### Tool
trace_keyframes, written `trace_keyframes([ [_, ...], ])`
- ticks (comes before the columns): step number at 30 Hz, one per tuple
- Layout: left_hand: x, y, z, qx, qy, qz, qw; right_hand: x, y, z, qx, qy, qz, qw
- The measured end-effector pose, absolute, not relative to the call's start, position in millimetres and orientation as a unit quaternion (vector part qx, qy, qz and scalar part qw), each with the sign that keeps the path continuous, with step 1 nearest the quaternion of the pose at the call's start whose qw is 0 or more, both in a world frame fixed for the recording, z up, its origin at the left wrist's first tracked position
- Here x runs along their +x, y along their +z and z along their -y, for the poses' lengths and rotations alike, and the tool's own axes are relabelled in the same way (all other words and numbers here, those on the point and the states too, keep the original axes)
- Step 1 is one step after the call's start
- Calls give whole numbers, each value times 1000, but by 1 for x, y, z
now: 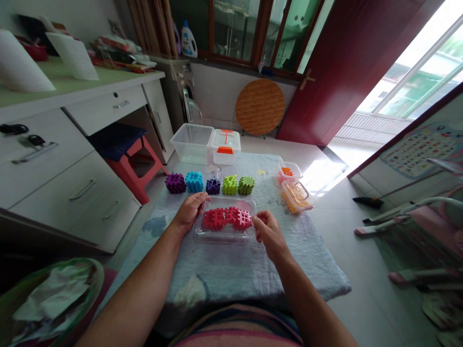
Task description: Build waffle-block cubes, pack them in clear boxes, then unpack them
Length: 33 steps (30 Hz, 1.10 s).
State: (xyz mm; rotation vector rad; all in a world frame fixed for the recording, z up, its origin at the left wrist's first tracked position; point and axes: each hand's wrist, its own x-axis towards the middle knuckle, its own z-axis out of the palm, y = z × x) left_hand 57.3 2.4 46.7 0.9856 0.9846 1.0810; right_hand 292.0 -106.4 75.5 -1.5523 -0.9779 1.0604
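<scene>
A clear plastic box [220, 236] sits on the cloth-covered table in front of me, with red interlocking toy blocks [217, 219] inside. My left hand [189, 211] grips its upper left edge, thumb along the rim. On the opposite side, my right hand [270, 232] pinches the right edge, fingers curled. Beyond the box stands a row of block cubes: a purple cube [175, 183], a blue cube [194, 181], a dark violet cube [213, 185], a lime cube [230, 184] and a green cube [246, 185].
At the table's far end are a large clear bin [191, 140] and a lidded box with orange latches [224, 144]. To the right sit a lidded box of orange blocks [297, 196] and a small open tub [289, 172]. A red stool [126, 164] stands left.
</scene>
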Motion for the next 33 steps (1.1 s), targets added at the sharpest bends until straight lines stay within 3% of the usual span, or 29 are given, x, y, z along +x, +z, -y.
trace_keyframes([
  [3,58,49,-1,429,462,-430,646,291,75,105,-591,539,309,515],
  [7,58,46,-2,413,455,-422,667,291,77,102,-566,582,257,525],
  [22,60,43,-5,404,465,-424,664,302,75,93,-521,651,263,485],
  [33,67,48,-2,426,466,-383,674,309,79,105,-497,652,244,518],
])
